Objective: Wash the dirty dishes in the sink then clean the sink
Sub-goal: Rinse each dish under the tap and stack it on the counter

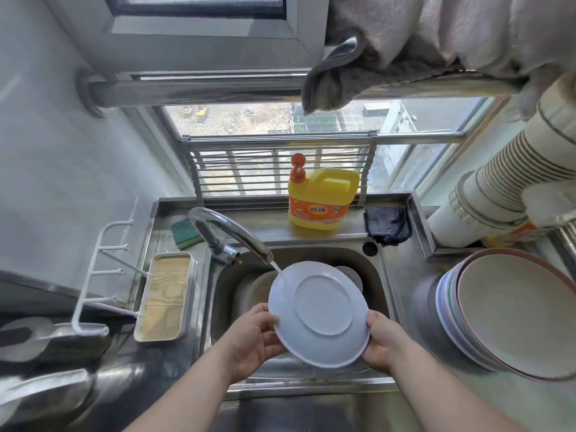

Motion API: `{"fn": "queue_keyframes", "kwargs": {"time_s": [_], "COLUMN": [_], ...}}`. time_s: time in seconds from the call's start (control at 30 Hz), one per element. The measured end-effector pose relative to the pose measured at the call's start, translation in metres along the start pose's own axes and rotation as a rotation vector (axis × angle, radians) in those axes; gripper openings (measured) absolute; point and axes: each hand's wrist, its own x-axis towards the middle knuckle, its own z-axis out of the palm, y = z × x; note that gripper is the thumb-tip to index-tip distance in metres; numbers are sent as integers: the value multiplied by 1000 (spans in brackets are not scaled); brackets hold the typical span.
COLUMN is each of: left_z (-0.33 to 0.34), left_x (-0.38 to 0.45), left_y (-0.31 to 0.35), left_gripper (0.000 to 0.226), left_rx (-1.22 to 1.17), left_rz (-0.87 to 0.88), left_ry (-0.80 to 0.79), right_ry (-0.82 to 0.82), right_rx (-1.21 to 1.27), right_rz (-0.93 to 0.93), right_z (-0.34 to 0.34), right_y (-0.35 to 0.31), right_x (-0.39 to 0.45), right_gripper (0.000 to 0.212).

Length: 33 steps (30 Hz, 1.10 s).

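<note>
A pale blue plate (318, 313) is held bottom-up and tilted over the steel sink (378, 275). My left hand (254, 336) grips its left rim and my right hand (385, 341) grips its right rim. Water runs from the chrome tap (230, 232) onto the plate's upper left edge. More dishes (350, 275) lie in the basin behind the plate, mostly hidden by it.
A yellow detergent bottle (321, 198) stands on the ledge behind the sink, beside a dark cloth (388, 224). A green sponge (185, 233) lies at the left of the tap. A stack of plates (511, 319) sits on the right counter. A tray (165, 296) sits left.
</note>
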Motion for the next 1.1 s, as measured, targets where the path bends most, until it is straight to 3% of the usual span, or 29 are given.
{"fn": "queue_keyframes", "kwargs": {"time_s": [0.23,0.6,0.8,0.93,1.1], "left_z": [-25,-40,-49,-46,-18], "left_x": [1,20,26,28,30], "left_y": [-19,-16,-6,6,31], "left_gripper": [18,24,27,36,31], "left_rx": [60,-221,-551,-771,-732], "left_rz": [-73,-170,-186,-99,30], "left_ry": [194,354,308,309,188], "right_ry": [67,-92,-187,-150,-57], "right_rx": [-66,-197,-97,-18,72], "right_rz": [-57,-11,20,-5,-48], "right_z": [16,73,112,120,94], "right_y": [8,17,4,-12,-35], "right_x": [5,-22,-32,-23,-14], "right_gripper": [22,15,23,35,30]}}
